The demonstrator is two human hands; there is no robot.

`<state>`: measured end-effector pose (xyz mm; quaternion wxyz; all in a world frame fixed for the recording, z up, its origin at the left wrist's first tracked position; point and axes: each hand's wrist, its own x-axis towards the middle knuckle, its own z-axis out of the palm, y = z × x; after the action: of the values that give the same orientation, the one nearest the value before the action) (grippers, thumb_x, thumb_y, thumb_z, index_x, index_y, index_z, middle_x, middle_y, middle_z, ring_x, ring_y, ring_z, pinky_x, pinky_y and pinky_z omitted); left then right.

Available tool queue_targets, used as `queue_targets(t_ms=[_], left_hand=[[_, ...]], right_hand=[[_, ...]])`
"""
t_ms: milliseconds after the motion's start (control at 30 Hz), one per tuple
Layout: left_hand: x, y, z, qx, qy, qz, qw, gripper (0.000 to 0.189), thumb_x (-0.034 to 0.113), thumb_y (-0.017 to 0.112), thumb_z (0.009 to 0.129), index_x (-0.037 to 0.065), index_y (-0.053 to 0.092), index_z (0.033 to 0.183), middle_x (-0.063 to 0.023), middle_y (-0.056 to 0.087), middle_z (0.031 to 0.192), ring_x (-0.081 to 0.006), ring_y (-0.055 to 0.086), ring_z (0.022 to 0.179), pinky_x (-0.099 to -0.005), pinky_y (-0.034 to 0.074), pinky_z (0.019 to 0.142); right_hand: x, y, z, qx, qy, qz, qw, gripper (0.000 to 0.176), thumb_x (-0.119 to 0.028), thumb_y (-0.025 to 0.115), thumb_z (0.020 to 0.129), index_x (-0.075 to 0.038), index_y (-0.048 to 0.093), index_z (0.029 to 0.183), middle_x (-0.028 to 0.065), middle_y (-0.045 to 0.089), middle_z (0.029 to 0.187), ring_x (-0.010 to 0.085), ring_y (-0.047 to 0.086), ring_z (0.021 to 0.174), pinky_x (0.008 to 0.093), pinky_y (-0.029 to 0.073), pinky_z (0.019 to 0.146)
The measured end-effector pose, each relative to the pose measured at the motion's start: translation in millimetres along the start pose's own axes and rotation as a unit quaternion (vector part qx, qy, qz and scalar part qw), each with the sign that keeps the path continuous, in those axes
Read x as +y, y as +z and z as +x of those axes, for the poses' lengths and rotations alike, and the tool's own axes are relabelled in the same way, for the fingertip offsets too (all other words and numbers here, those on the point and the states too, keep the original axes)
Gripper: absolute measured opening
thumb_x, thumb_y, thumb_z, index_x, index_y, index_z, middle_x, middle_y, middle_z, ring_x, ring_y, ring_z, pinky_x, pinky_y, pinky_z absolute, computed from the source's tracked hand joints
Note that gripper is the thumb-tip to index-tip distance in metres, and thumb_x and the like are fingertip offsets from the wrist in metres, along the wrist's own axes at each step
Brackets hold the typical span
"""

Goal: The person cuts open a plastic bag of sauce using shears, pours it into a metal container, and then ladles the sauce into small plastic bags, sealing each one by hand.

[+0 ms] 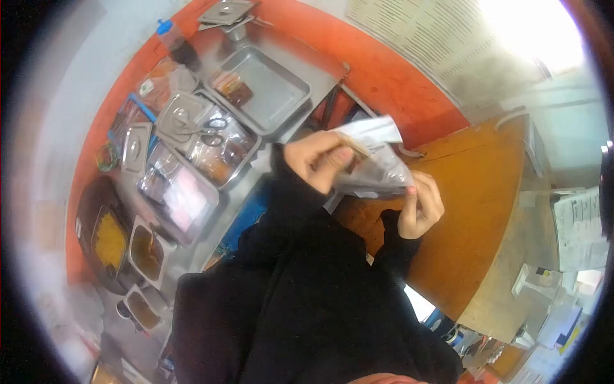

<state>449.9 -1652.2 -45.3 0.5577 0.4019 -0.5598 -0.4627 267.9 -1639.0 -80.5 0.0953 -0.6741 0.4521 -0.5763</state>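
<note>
Fingers pinched closed, left hand (320, 160) and right hand (422, 205) grip clear plastic (382, 171); uneven pulling could tear it.

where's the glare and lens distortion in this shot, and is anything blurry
Head view: white glare washes out the upper right; head view: wide-angle bending curves the orange wall band, with black at the outer edges; head view: the clear bag looks soft and smeared, and the wall sheet's print is unreadable.
</note>
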Motion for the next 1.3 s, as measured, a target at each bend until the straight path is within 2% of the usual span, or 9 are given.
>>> queue_targets(t_ms=[200,467,533,700,767,900,1100,1200,1300], left_hand=[[4,-36,-9,0.152,-0.001,-0.064,0.986,0.031,0.027,0.042,0.085,-0.001,0.055,0.083,-0.003,0.055,0.068,-0.007,0.049,0.065,-0.0196,0.037,0.061],[11,-34,-19,0.137,0.077,0.066,0.985,0.027,0.021,0.038,0.087,0.002,0.051,0.073,0.0014,0.046,0.057,-0.0056,0.043,0.055,-0.0203,0.035,0.052],[14,-39,-21,0.154,0.064,0.046,0.985,0.027,0.02,0.038,0.087,0.002,0.051,0.073,0.0007,0.046,0.057,-0.006,0.042,0.055,-0.0203,0.035,0.052],[5,-74,-12,0.224,0.114,0.035,0.967,0.024,0.017,0.038,0.085,0.004,0.052,0.072,0.0021,0.048,0.06,-0.0062,0.043,0.057,-0.0203,0.035,0.053],[8,-80,-4,0.34,0.13,0.03,0.931,0.025,0.02,0.038,0.086,0.004,0.052,0.072,0.0029,0.048,0.062,-0.0051,0.043,0.059,-0.0201,0.035,0.054],[24,-107,-4,0.266,0.146,-0.006,0.953,0.027,0.021,0.038,0.087,0.003,0.052,0.072,0.0035,0.048,0.063,-0.0043,0.043,0.059,-0.0196,0.035,0.054],[11,-118,3,0.289,0.166,0.012,0.943,0.031,0.024,0.036,0.088,0.004,0.051,0.07,0.0038,0.047,0.06,-0.0043,0.041,0.056,-0.0194,0.033,0.052],[14,-102,3,0.246,0.198,0.072,0.946,0.033,0.028,0.037,0.087,0.002,0.051,0.073,0.0002,0.049,0.064,-0.0088,0.045,0.059,-0.0209,0.035,0.054],[16,-70,5,0.17,0.234,0.122,0.949,0.037,0.034,0.036,0.087,0.002,0.049,0.075,-0.0036,0.052,0.064,-0.0135,0.049,0.059,-0.0245,0.036,0.053]], right_hand=[[23,23,-34,-0.059,-0.013,-0.005,0.998,0.008,-0.002,0.053,0.071,0.005,0.054,0.069,0.0145,0.054,0.069,0.0239,0.053,0.068,0.0286,0.041,0.062],[26,71,-86,-0.086,0.076,0.136,0.984,0.017,-0.007,0.055,0.07,0.002,0.052,0.084,0.0143,0.052,0.082,0.0296,0.052,0.072,0.0277,0.041,0.064],[25,68,-100,-0.217,0.08,0.048,0.972,0.024,-0.004,0.059,0.065,0.0,0.051,0.087,0.0142,0.052,0.076,0.0285,0.055,0.068,0.0257,0.041,0.061],[-6,58,-99,-0.163,0.099,0.063,0.98,0.019,0.001,0.058,0.061,0.0,0.049,0.078,0.0127,0.047,0.059,0.024,0.053,0.053,0.024,0.04,0.053],[-9,46,-104,-0.174,0.114,0.043,0.977,0.015,0.002,0.057,0.061,-0.001,0.047,0.072,0.0117,0.044,0.056,0.0215,0.05,0.048,0.0238,0.037,0.049],[-13,31,-125,-0.205,0.121,0.005,0.971,0.016,-0.002,0.059,0.062,0.001,0.052,0.077,0.0112,0.05,0.059,0.0185,0.053,0.052,0.0246,0.039,0.051],[-31,22,-137,-0.127,0.12,-0.038,0.984,0.009,-0.001,0.055,0.061,0.001,0.046,0.063,0.0103,0.046,0.055,0.0185,0.048,0.047,0.0238,0.037,0.047],[-19,22,-140,0.032,0.19,0.029,0.981,0.008,-0.006,0.052,0.07,0.0,0.048,0.067,0.0061,0.051,0.068,0.0143,0.048,0.064,0.0233,0.036,0.058],[-30,56,-91,0.199,0.252,0.272,0.907,0.014,-0.013,0.047,0.079,-0.001,0.045,0.071,0.0029,0.047,0.069,0.0123,0.043,0.065,0.0222,0.035,0.062]])
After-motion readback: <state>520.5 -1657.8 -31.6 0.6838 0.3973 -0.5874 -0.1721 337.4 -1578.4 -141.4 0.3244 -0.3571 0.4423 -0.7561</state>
